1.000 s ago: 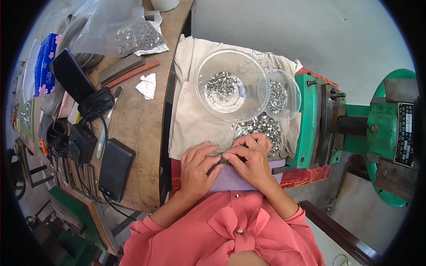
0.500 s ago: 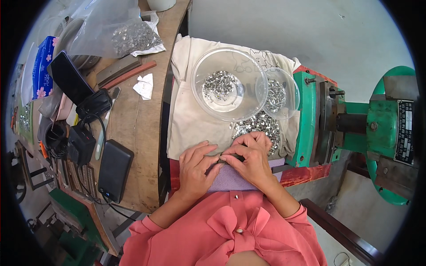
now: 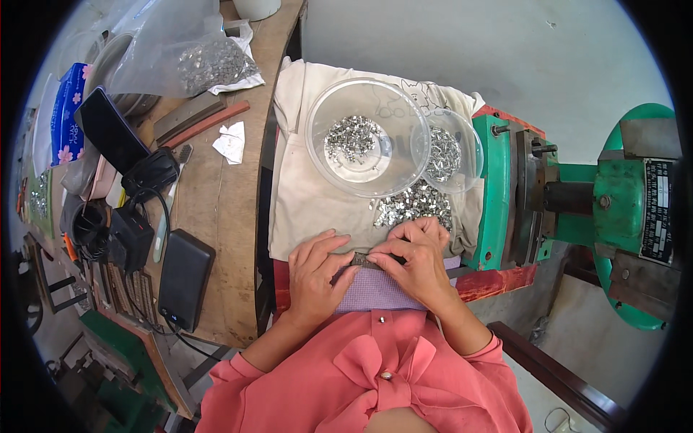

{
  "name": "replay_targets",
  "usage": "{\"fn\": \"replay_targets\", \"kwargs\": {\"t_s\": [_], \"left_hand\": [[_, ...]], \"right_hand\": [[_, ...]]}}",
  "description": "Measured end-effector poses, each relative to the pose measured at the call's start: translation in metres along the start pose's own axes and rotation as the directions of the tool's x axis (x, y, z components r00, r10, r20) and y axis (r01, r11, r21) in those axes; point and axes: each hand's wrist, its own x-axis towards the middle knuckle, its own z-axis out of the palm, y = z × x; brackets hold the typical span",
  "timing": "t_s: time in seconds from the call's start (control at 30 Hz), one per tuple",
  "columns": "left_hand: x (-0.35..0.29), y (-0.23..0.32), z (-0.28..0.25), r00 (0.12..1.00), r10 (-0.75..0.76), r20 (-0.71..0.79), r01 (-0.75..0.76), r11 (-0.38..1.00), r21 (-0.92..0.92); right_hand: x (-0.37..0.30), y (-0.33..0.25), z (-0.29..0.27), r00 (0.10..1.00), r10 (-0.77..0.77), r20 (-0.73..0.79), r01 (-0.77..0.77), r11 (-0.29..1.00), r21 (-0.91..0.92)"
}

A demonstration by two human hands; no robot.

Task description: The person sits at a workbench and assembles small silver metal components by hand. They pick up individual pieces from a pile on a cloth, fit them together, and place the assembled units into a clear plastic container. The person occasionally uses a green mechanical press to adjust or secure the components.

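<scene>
My left hand [image 3: 315, 268] is closed on the left end of a short dark grey strip [image 3: 363, 259], thumb at its near side and fingers curled over the far side. Over the strip's right end my right hand [image 3: 415, 254] is closed in a pinch; whatever lies between thumb and fingertips is too small to make out. Beneath both hands lies a lilac textured mat [image 3: 372, 292]. Just beyond the right hand is a loose heap of small shiny metal pieces [image 3: 415, 205] on a beige cloth [image 3: 289, 191].
A large clear tub [image 3: 315, 148] and a smaller clear tub [image 3: 473, 166] hold more metal pieces. To the right stands a green vise-like machine [image 3: 491, 195]. On the wooden table [image 3: 234, 216] at left are a black power bank [image 3: 186, 278], a phone [image 3: 112, 130] and sharpening-stone-like bars [image 3: 189, 119].
My right hand has shifted slightly right, away from the left thumb, so more of the dark strip shows between the hands. The left hand stays nearly in place.
</scene>
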Motion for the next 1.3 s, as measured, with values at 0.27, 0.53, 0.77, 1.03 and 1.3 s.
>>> {"fn": "replay_targets", "kwargs": {"t_s": [0.27,0.53,0.77,1.03,1.3], "left_hand": [[0.000,0.000,-0.001,1.000,0.003,0.005,-0.003,1.000,0.003],[0.000,0.001,-0.001,1.000,0.000,0.010,0.000,1.000,0.008],[-0.001,-0.001,0.000,1.000,-0.001,0.011,0.001,1.000,0.003],[-0.001,-0.001,0.000,1.000,0.004,0.015,-0.004,1.000,0.001],[-0.001,0.000,-0.001,1.000,0.000,0.020,0.000,1.000,-0.007]], "right_hand": [[-0.002,-0.002,-0.002,1.000,0.026,0.002,-0.026,1.000,0.007],[-0.009,0.003,-0.005,0.998,0.056,-0.002,-0.056,0.998,0.008],[-0.011,0.006,-0.008,0.997,0.080,0.019,-0.080,0.997,0.000],[-0.012,0.005,-0.008,0.998,0.069,0.001,-0.069,0.997,-0.020],[-0.013,0.004,-0.013,0.997,0.083,0.001,-0.083,0.996,-0.033]]}}
